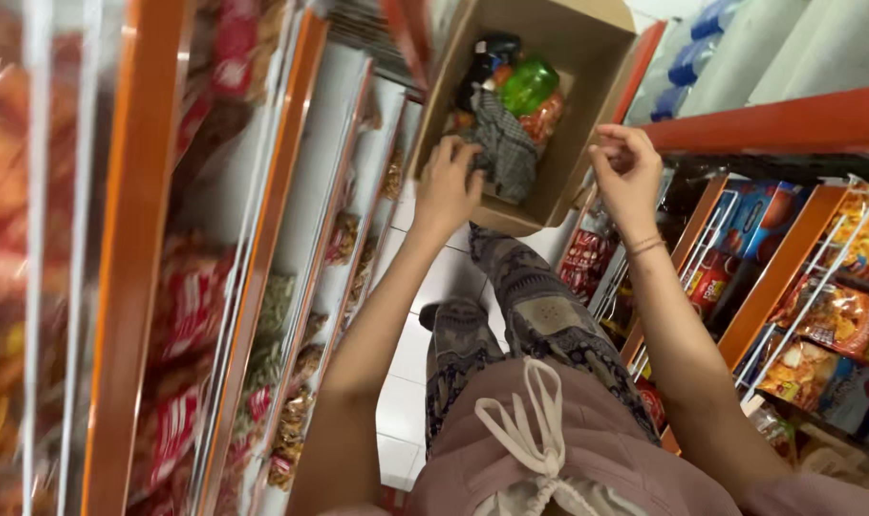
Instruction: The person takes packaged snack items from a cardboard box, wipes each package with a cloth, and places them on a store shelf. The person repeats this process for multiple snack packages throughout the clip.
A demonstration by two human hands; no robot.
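Snack shelves flank the aisle where my left hand curls its fingers over the near rim of a cardboard box, touching grey patterned cloth inside, while my right hand, fingers loosely bent and empty, hovers by its right edge.

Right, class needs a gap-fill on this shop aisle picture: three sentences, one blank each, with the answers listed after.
1. The left hand grips the near edge of an open ______ box.
2. Inside the box, the bottle with the brightest colour is ______.
3. The right hand wears a thin bracelet on its ______.

Missing words: cardboard; green; wrist
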